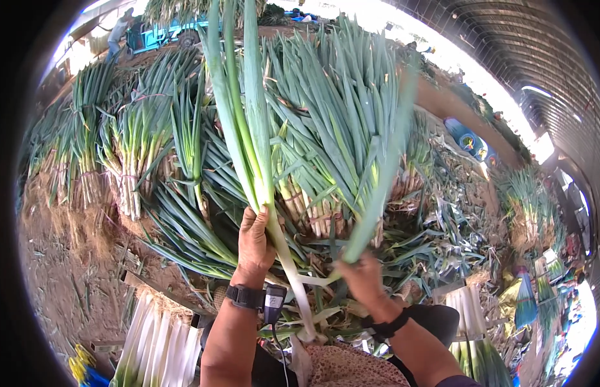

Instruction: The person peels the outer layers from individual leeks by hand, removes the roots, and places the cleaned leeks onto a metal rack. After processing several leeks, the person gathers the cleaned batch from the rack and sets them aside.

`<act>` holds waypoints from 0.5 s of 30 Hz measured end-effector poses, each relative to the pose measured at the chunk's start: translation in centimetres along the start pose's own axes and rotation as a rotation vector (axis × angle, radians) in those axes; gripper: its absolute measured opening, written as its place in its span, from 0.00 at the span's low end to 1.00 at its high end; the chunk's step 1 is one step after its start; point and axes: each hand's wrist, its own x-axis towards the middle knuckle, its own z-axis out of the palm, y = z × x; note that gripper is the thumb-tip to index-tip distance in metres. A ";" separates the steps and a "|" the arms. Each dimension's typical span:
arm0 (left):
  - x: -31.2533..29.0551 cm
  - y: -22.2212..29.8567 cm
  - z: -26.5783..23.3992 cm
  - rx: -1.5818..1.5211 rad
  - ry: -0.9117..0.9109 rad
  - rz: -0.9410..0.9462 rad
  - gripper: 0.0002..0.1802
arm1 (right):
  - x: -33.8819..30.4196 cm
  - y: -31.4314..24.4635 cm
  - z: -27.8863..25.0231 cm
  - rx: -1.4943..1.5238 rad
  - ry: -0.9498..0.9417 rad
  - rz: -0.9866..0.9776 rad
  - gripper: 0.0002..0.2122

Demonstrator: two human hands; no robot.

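My left hand [253, 242] is closed around a long green onion [288, 264], just where the white stalk turns green. The onion stands tilted, its leaves reaching up past the top of the view and its root end low over my lap. To the right, my right hand [363, 277] grips a long green onion leaf [385, 180], smeared by motion. That leaf's pale lower end reaches across toward the white stalk; I cannot tell whether it is still attached. Bands are on both wrists, and a small dark device [273, 303] with a cable sits beside the left one.
Tied bundles of green onions [326, 129] stand and lie ahead, others [129, 161] at the left. White-stalked onions fill racks at lower left [152, 335] and lower right [469, 316]. Leaf scraps litter the ground. A person [119, 33] is near a blue cart [168, 35] far left.
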 end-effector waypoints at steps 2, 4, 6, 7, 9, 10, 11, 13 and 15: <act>-0.4 0.6 1.0 -0.025 -0.025 -0.028 0.07 | 0.0 4.5 -5.0 -0.264 0.148 0.122 0.11; -0.4 -0.1 1.6 -0.119 -0.097 -0.077 0.08 | -1.0 10.4 -8.6 -0.473 0.199 0.244 0.11; -0.4 -0.3 1.1 0.015 -0.120 -0.080 0.13 | -2.9 14.1 -12.4 -0.860 0.115 0.264 0.10; 0.5 -1.0 -0.9 0.273 -0.111 0.059 0.16 | -3.9 17.8 -14.9 -1.076 -0.076 -0.055 0.08; -0.8 1.0 0.7 0.066 -0.048 -0.093 0.15 | -4.0 20.1 -13.1 -1.436 -0.267 -0.277 0.09; -0.7 1.3 -0.8 0.079 -0.131 -0.085 0.15 | -2.7 18.7 -9.1 -1.292 -0.173 -0.128 0.11; -1.4 0.5 1.2 0.170 -0.044 -0.027 0.16 | -1.7 18.9 -7.3 -0.871 0.002 -0.396 0.13; -1.9 -0.4 -0.5 0.360 -0.109 0.034 0.17 | 0.1 6.3 0.2 -0.291 -0.263 0.181 0.16; -1.8 -3.6 1.4 0.435 -0.108 0.045 0.20 | 1.4 6.2 1.6 -0.337 -0.149 -0.325 0.10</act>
